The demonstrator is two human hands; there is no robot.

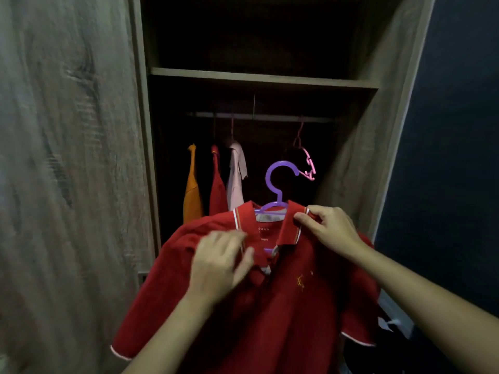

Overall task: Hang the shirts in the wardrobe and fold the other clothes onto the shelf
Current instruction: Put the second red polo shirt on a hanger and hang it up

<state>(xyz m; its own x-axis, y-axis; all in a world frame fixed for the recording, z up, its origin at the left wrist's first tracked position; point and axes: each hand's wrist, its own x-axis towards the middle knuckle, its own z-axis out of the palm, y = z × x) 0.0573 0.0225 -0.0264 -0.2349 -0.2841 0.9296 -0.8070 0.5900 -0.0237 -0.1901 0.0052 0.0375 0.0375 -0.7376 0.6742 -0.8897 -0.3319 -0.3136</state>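
Note:
A red polo shirt [283, 306] hangs on a purple hanger [278, 182] in front of the open wardrobe, below its rail [270, 116]. My left hand [218, 263] pinches the shirt's placket by the left collar flap. My right hand [328, 228] pinches the right collar tip. The hanger's hook sticks up above the collar, free of the rail. On the rail hang an orange shirt [192, 190], a red shirt [216, 187] and a pale pink shirt [236, 174].
An empty pink hanger [306, 160] hangs at the rail's right end. A wooden shelf [259, 78] spans the wardrobe above the rail. The open wardrobe door [67, 171] fills the left side. A dark blue wall [453, 157] stands to the right.

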